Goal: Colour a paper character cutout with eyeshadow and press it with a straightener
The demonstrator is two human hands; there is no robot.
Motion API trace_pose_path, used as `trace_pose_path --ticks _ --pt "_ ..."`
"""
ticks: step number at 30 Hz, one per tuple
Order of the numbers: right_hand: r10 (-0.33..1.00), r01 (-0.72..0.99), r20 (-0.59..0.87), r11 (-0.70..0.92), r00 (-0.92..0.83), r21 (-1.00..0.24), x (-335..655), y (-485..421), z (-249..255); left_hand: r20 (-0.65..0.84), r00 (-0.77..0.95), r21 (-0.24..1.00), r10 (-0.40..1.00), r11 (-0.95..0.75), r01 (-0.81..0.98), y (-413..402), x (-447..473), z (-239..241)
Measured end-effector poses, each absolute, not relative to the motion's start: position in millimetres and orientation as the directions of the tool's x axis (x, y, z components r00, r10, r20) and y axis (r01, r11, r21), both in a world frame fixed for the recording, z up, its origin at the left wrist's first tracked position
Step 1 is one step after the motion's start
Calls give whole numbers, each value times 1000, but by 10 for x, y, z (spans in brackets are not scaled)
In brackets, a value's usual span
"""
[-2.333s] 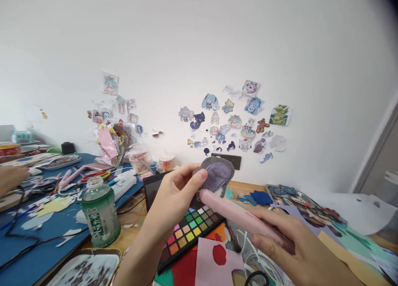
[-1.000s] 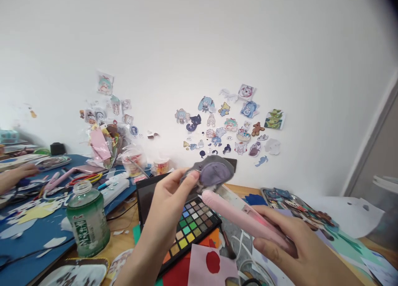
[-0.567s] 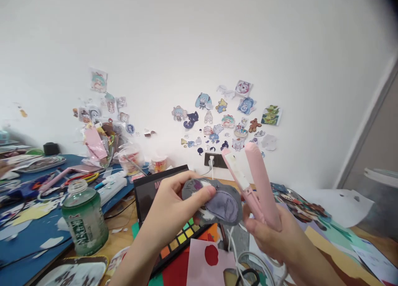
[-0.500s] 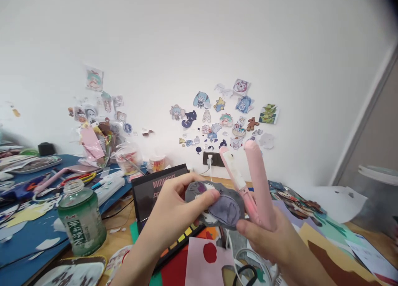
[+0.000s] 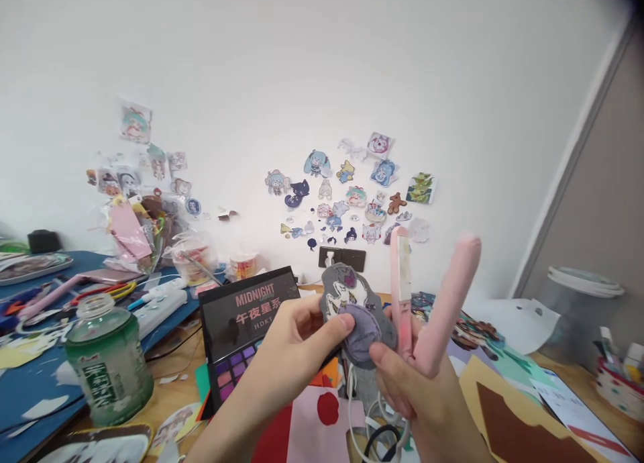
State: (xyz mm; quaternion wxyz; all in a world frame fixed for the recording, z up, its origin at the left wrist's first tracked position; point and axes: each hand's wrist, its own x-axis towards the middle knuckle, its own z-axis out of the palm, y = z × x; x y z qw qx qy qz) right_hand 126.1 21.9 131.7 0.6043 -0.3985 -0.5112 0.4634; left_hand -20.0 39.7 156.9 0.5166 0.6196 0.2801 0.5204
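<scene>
Our left hand point(image 5: 296, 342) pinches the grey figure cutout point(image 5: 347, 295) upright at near centre, in front of the eyeshadow palette point(image 5: 246, 309), and our thumbs hide its lower edge. To the right, our right hand point(image 5: 417, 396) clasps the pink flat iron point(image 5: 447, 295), covering its hinge end. Its 2 arms splay apart and point up, with the long axis nearly upright.

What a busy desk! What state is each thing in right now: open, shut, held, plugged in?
pink clamp iron, arms spread open, upright in the right hand
felt cutout, pinched in the left hand
palette, lid raised open
green bottle, standing upright, no cap seen
wall socket, white plug in it
</scene>
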Motion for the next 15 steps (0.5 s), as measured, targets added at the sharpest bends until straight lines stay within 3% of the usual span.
trace_pose_path --ticks 5,9,12,15 --pt "939 -52 295 309 178 -950 1314 192 1295 313 313 949 897 -285 -133 385 -232 1552" --pt "937 -103 299 320 183 -942 1301 204 1214 308 334 940 891 -231 -249 386 -109 1509" --pt "947 -114 303 315 110 -942 1274 253 1198 319 248 924 915 -242 -296 390 -42 1494" --pt "967 -178 255 247 -25 -953 1282 312 1248 400 110 891 910 -358 -278 388 -59 1501"
